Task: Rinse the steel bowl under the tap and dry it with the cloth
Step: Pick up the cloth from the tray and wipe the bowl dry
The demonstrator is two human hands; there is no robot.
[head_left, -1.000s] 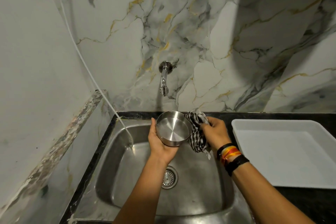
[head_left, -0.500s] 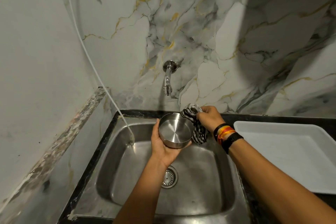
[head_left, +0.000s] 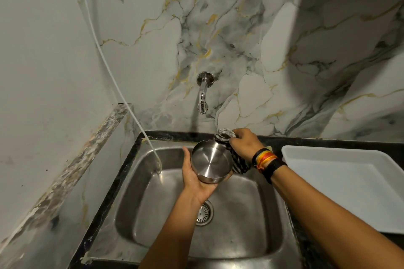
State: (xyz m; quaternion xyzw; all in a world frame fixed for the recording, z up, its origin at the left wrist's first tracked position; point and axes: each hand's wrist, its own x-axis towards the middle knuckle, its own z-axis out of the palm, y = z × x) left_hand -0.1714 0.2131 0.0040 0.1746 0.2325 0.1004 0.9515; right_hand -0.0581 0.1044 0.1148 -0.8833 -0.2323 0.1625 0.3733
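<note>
Marble-patterned wall panels backed a steel sink (head_left: 271, 220) set in a dark counter (head_left: 306, 138). Above the basin, the left hand (head_left: 196, 178) cupped the steel bowl (head_left: 211, 162) from below and from its left side, fingers closed round the wall. The bowl was tilted, its open mouth facing up and toward the camera. The right hand (head_left: 244, 143) was clenched on the striped cloth (head_left: 237, 160), which touched the bowl's right rim. The tap (head_left: 202, 98) stood above, well apart. A white tray (head_left: 349, 183) lay to the right; the basin below was open.
</note>
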